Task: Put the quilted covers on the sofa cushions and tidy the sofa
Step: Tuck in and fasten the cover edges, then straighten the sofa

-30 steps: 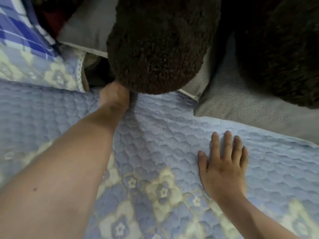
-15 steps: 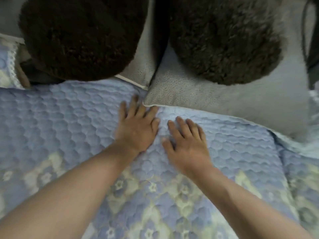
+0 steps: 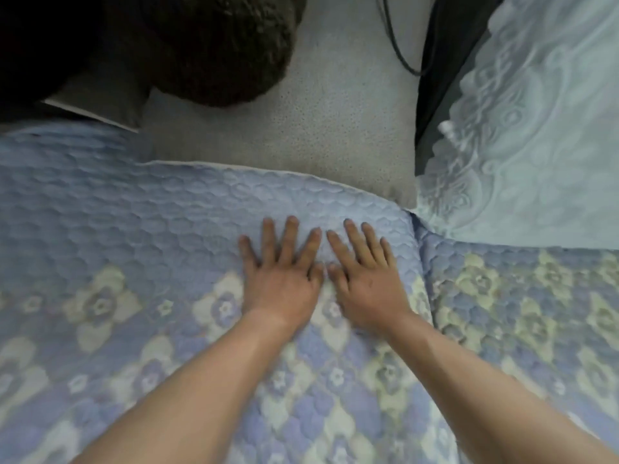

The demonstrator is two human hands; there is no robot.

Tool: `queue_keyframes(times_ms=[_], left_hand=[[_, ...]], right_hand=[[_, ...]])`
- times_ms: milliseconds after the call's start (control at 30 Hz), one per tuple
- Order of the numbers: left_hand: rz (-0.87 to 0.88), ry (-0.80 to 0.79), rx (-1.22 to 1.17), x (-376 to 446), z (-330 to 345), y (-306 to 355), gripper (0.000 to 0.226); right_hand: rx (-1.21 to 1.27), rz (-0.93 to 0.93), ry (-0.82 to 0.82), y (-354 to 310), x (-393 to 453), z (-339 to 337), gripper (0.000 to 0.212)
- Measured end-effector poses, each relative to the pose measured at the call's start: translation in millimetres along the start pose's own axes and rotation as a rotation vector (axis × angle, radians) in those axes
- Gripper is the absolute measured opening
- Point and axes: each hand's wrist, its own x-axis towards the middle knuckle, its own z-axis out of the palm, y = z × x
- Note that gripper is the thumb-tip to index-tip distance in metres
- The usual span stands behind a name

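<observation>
Flat and open, the left hand (image 3: pixel 284 283) and right hand (image 3: pixel 366 279) press side by side, thumbs nearly touching, on the puffy blue quilted cover (image 3: pixel 140 229) near its far right corner. Just beyond its rounded edge sits a speckled grey cushion (image 3: pixel 338 128) and a dark fuzzy pillow (image 3: pixel 217 48).

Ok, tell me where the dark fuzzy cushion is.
Head view, upper left: the dark fuzzy cushion rests against the grey back cushion, behind the quilted cover.

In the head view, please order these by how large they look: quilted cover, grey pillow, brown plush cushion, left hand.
1. Quilted cover
2. Grey pillow and brown plush cushion: alike, both cut off
3. Left hand
</observation>
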Motion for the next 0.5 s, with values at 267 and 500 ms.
queue_keyframes(times_ms=[267,500], left_hand=[[-0.251,0.053,-0.135,-124,2,-9,0.060],[-0.602,-0.245,-0.049,-350,47,-70,0.074]], right_hand=[[0.081,0.149,0.079,-25,-65,-27,0.058],[0.021,-0.009,-0.190,-14,-190,12,0.064]])
